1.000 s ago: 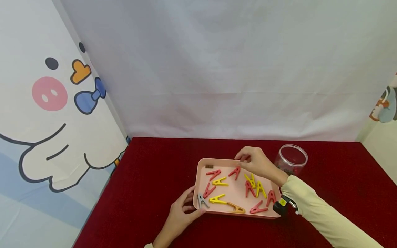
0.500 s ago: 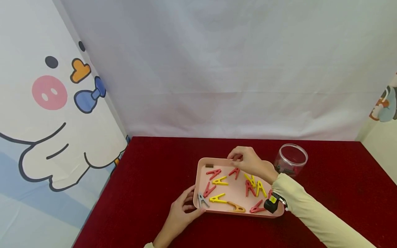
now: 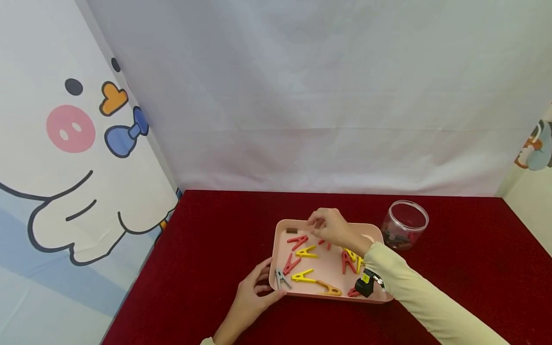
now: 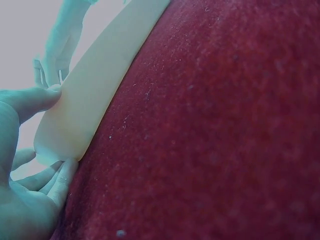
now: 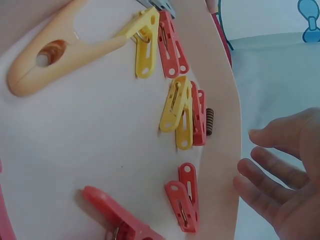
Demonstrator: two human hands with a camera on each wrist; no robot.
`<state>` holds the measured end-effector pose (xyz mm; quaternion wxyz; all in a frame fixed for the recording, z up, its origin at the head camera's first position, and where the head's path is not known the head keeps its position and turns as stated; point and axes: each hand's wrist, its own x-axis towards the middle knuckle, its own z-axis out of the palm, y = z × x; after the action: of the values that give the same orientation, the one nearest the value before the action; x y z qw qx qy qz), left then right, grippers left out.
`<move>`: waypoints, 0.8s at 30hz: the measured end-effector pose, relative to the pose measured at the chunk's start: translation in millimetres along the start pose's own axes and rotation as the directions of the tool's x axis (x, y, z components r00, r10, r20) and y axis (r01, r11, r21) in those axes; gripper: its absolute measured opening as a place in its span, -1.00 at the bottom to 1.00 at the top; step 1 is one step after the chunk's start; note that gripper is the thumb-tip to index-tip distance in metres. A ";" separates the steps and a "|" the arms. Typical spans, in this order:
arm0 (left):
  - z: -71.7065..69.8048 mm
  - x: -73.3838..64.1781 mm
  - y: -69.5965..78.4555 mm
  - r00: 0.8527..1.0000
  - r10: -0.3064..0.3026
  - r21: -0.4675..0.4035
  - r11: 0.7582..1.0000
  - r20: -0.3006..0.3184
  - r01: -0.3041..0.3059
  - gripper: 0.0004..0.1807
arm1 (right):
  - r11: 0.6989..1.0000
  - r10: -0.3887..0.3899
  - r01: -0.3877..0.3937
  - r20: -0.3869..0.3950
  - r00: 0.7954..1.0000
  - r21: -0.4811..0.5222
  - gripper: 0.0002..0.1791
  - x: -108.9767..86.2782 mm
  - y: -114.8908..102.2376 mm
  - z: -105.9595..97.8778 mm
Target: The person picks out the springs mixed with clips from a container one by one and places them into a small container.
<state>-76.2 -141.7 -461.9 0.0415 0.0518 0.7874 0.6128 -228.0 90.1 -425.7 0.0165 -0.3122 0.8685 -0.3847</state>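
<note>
My left hand [image 3: 250,290] grips the near left corner of a shallow pink tray [image 3: 321,268]; in the left wrist view its thumb [image 4: 37,100] lies at the rim. My right hand [image 3: 335,229] hovers over the tray's far edge, fingers loosely bent with nothing between them in the right wrist view. Closest below it is a red clothespin [image 5: 182,200], partly hidden in the head view. A small dark coil spring [image 3: 292,231] lies in the far left corner. Several red and yellow clothespins [image 3: 307,252], a grey clothespin [image 3: 282,279] and a larger orange clip [image 3: 329,288] lie spread in the tray.
Behind the tray to the right stands a clear round jar [image 3: 407,221], its top open, with dark coils and something reddish at the bottom. The table has a dark red cloth [image 3: 224,230]. A pale curtain [image 3: 327,120] hangs behind, and a cartoon-printed sheet [image 3: 142,191] is at the left.
My right hand has moved left along the tray's far edge, its forearm now covering clothespins on the right side and uncovering more of the jar. My left hand keeps its grip on the tray.
</note>
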 end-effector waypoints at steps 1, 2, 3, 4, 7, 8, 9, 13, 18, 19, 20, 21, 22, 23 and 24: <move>-0.1 0.1 0.0 1.000 -0.001 -0.002 1.000 0.002 0.001 -0.21 | 1.000 -0.006 0.006 0.004 1.000 -0.003 -0.85 1.1 0.8 1.5; -0.1 0.1 0.0 1.000 -0.001 -0.003 1.000 0.002 0.001 -0.21 | 1.000 -0.010 0.010 0.007 1.000 -0.006 -0.85 2.4 1.2 2.8; -0.2 0.2 0.0 1.000 -0.001 -0.002 1.000 0.001 0.001 -0.21 | 1.000 -0.013 0.013 0.011 1.000 -0.006 -0.85 3.7 1.7 4.2; -0.3 0.1 0.1 1.000 -0.003 -0.001 1.000 0.001 0.003 -0.21 | 1.000 -0.013 0.013 0.016 1.000 -0.007 -0.85 5.0 1.7 5.4; -0.6 -0.2 0.7 1.000 -0.003 0.002 1.000 0.001 0.003 -0.21 | 1.000 0.001 -0.001 0.030 1.000 -0.012 -0.85 9.5 2.8 10.5; -0.6 -0.4 1.0 1.000 -0.004 0.002 1.000 0.001 0.004 -0.21 | 1.000 0.009 -0.008 0.034 0.999 -0.019 -0.85 10.9 2.8 12.1; -0.6 -0.7 1.3 1.000 -0.006 0.001 1.000 0.002 0.006 -0.21 | 1.000 0.017 -0.016 0.038 0.999 -0.026 -0.86 12.2 2.7 13.9; -0.6 -1.4 2.4 1.000 -0.012 -0.008 1.000 0.011 0.012 -0.21 | 0.997 0.032 -0.027 0.059 0.998 -0.077 -0.87 16.0 0.9 19.8; -0.1 -0.5 1.7 1.000 -0.003 -0.012 1.000 0.012 0.003 -0.21 | 0.989 -0.005 0.017 0.081 0.997 -0.146 -0.87 20.7 -5.0 25.6; -0.4 -0.3 1.3 1.000 0.001 -0.012 1.000 0.012 -0.001 -0.21 | 0.987 -0.015 0.028 0.082 0.997 -0.160 -0.88 22.4 -6.4 27.4; -0.7 -0.1 1.0 1.000 0.004 -0.014 1.000 0.011 -0.003 -0.21 | 0.984 -0.020 0.034 0.086 0.996 -0.174 -0.88 24.0 -7.8 29.2; -0.9 -0.1 0.6 1.000 0.007 -0.015 1.000 0.012 -0.007 -0.21 | 0.982 -0.011 0.029 0.096 0.995 -0.186 -0.90 25.8 -9.0 31.1; -1.0 -0.1 0.3 1.000 0.009 -0.015 1.000 0.012 -0.009 -0.21 | 0.979 0.000 0.022 0.107 0.994 -0.203 -0.90 27.5 -10.3 33.1; -1.2 -0.1 0.1 1.000 0.012 -0.017 1.000 0.012 -0.012 -0.21 | 0.975 0.011 0.016 0.118 0.993 -0.222 -0.91 29.0 -11.6 35.2; -1.3 -0.1 0.0 1.000 0.013 -0.019 1.000 0.012 -0.013 -0.21 | 0.971 0.023 0.010 0.134 0.991 -0.240 -0.90 30.3 -12.8 37.3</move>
<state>-76.3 -143.1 -461.6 0.0428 0.0602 0.7811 0.6200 -235.6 42.2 -436.9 0.0388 -0.3347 0.9065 -0.2546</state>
